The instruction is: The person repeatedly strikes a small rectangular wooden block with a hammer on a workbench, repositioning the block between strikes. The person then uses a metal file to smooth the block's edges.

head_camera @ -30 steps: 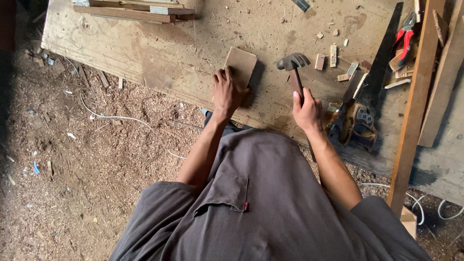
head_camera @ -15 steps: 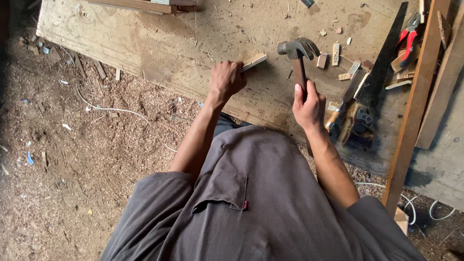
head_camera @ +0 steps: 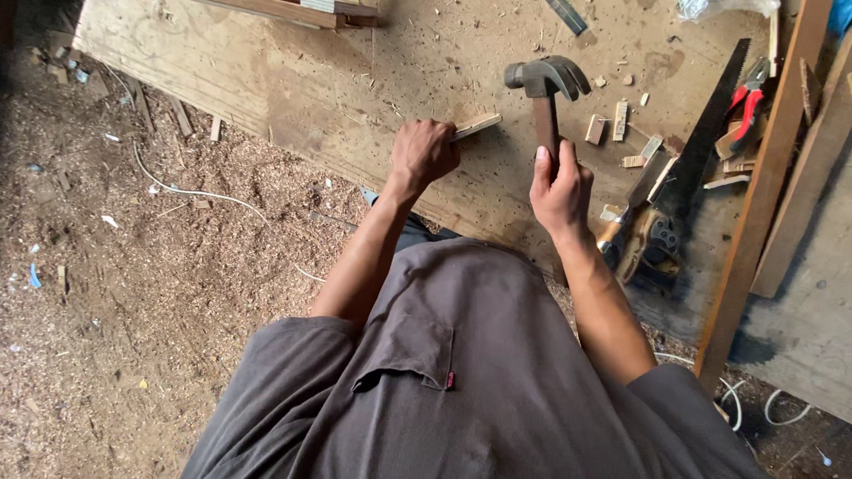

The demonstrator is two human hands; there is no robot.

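My left hand (head_camera: 423,153) grips a small flat piece of wood (head_camera: 475,125), stood on its edge on the plywood board (head_camera: 293,98). My right hand (head_camera: 559,188) is closed round the wooden handle of a claw hammer (head_camera: 545,82). The dark hammer head is raised above the board, just right of the wood piece and apart from it. Both forearms reach forward over my grey shirt.
A hand saw (head_camera: 688,168) lies to the right beside long wooden battens (head_camera: 763,186). Red-handled pliers (head_camera: 747,102) and small wood offcuts (head_camera: 619,120) lie near it. A white cable (head_camera: 191,191) crosses the sawdust-covered ground on the left. More timber (head_camera: 293,11) sits at the board's far edge.
The wood piece, lying flat a second ago, now stands on its edge in my left hand. The hammer has been lifted off the board and raised.
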